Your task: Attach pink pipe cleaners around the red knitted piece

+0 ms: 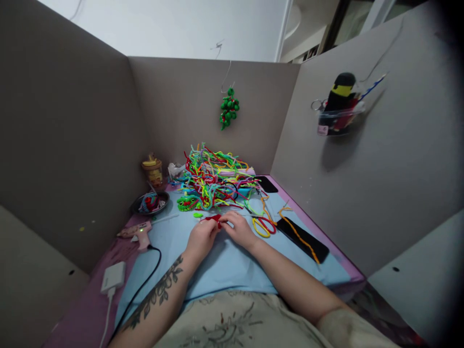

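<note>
My left hand [202, 238] and my right hand [239, 228] meet over the light blue mat [221, 263]. Both pinch a small red pipe cleaner piece [213, 219] between their fingertips. Just beyond them lies a big tangled heap of coloured pipe cleaners [217, 181]. A green pipe cleaner figure [187, 202] sits at the heap's left edge. A small green scrap [197, 214] lies just left of my fingers.
A pink glue gun [139, 233] with a black cord lies at the left, near a white adapter [113, 277]. Scissors with yellow and red handles [264, 225] and a black phone [302, 238] lie at the right. A dark dish [150, 203] and a jar [152, 170] stand back left. Grey partition walls enclose the desk.
</note>
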A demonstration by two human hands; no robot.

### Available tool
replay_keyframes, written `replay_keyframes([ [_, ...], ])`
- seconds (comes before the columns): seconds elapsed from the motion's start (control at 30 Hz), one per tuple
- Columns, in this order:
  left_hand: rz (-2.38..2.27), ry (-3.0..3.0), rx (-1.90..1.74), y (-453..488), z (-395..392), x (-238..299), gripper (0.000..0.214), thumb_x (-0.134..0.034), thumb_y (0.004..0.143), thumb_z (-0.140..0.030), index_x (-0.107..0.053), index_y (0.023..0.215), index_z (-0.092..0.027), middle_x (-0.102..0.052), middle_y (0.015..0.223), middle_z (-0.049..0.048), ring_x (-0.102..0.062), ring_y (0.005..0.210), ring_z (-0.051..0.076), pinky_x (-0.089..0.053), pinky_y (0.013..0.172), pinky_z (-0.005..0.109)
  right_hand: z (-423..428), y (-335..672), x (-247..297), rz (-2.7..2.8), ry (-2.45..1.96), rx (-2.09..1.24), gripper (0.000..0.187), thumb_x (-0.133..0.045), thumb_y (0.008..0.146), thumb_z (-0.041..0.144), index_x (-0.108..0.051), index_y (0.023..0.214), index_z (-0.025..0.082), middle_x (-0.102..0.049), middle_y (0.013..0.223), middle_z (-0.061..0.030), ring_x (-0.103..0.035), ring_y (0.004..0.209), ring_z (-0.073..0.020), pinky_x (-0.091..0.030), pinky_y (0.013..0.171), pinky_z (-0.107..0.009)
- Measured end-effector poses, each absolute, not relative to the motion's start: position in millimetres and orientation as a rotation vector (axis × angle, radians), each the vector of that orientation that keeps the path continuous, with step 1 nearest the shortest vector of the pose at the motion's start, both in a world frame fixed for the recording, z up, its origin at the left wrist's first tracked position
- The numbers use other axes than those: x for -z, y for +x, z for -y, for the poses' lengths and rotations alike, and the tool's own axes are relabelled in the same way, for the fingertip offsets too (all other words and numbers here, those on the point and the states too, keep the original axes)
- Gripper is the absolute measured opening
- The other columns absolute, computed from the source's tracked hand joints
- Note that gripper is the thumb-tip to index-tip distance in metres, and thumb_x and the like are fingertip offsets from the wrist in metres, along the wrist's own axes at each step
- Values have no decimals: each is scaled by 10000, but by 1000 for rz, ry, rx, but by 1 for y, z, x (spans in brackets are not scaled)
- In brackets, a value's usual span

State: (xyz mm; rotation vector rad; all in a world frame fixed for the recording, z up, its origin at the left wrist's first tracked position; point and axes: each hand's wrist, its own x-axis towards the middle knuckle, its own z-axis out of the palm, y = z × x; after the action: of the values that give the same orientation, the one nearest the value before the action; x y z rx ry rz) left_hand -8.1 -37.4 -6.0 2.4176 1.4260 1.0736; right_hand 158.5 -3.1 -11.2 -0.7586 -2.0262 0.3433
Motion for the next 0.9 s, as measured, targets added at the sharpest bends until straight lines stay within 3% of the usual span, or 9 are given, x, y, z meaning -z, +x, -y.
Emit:
replay_keyframes([
  [0.27,-1431,2340,-1139,-8,35,9,36,-518,802,-184,-514,767,-194,-567,767,11,-511,726,152,-394,663,250,1,160,2,2175,-773,-394,153,-498,802,68,-582,841,190,-567,828,-32,-518,831,-170,-422,759,-306],
  [0.57,-1448,2386,-1060,-8,33,11,49,-553,768,-154,-521,767,-191,-583,763,17,-514,722,164,-398,679,269,-5,157,9,2285,-838,-352,161,-468,796,44,-517,831,194,-506,881,-43,-445,892,-191,-391,796,-329],
  [0.8,-1542,2533,-1015,-9,34,6,58,-533,785,-153,-549,785,-209,-623,757,13,-556,765,185,-344,885,375,-9,158,12,2336,-830,-317,160,-454,805,45,-488,842,197,-496,898,-44,-421,900,-190,-380,821,-336],
  [0.9,-1618,2528,-942,-8,36,5,105,-519,784,-136,-560,838,-216,-640,793,25,-569,799,201,-342,868,375,-10,158,13,2337,-834,-316,150,-455,808,55,-485,839,199,-490,890,-43,-419,886,-188,-381,805,-331],
])
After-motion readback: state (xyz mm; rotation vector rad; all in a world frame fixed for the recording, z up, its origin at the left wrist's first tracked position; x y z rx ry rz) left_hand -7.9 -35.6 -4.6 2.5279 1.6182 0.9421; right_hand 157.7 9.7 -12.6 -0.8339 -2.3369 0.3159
